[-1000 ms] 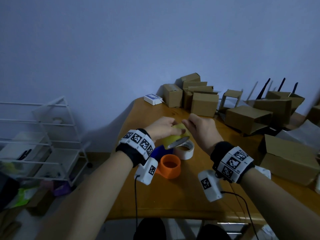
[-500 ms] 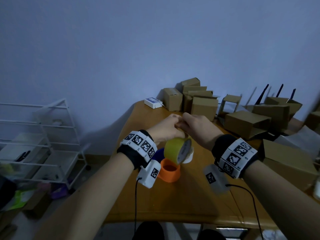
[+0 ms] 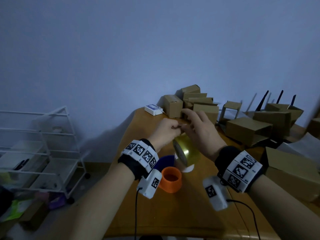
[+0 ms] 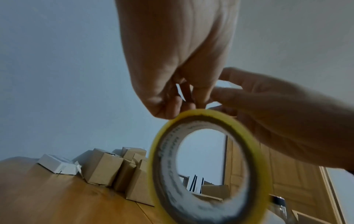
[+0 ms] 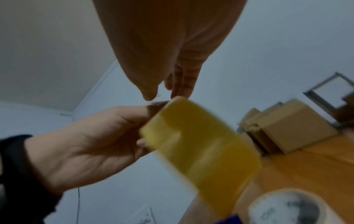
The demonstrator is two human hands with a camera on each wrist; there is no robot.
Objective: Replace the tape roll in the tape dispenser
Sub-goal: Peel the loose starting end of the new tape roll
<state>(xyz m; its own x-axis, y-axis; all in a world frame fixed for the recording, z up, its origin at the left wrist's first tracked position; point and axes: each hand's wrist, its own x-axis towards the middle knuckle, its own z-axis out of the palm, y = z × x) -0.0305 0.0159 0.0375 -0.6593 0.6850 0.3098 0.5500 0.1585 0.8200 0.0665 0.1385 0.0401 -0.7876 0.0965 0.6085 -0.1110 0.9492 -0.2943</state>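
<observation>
- Both hands have gone up and away from the body since the earlier picture, and the yellow tape roll (image 3: 186, 151) now hangs on its edge under them, when before it lay flatter and lower
- Big desk (image 3: 173, 213) of wood carries all the things, and the roll is up in the air over it, not touching it
- Many brown boxes (image 3: 173, 105) stand at the far side of the desk, well apart from the work
- Left hand (image 3: 164, 131) has its fingers (image 4: 166, 104) curled tight, pinching at the top rim of the roll; I think it has the loose end of the tape, but that bit is too small and blurry to be sure
- Right hand (image 3: 201, 130) has its fingers (image 5: 184, 84) narrow and close at the same spot; they seem to be picking at the tape, yet I cannot tell if they hold it
- Orange holder (image 3: 171, 179) stands on the desk, near and below the roll, with a blue part (image 3: 164, 161) just behind it; that may be the dispenser
- Old white roll (image 5: 285, 207) lies on the desk just beside them
- Step now, I think: finding and peeling the tape end
- Next the roll must go onto the holder, hole first, with the end kept free so it does not stick back down
</observation>
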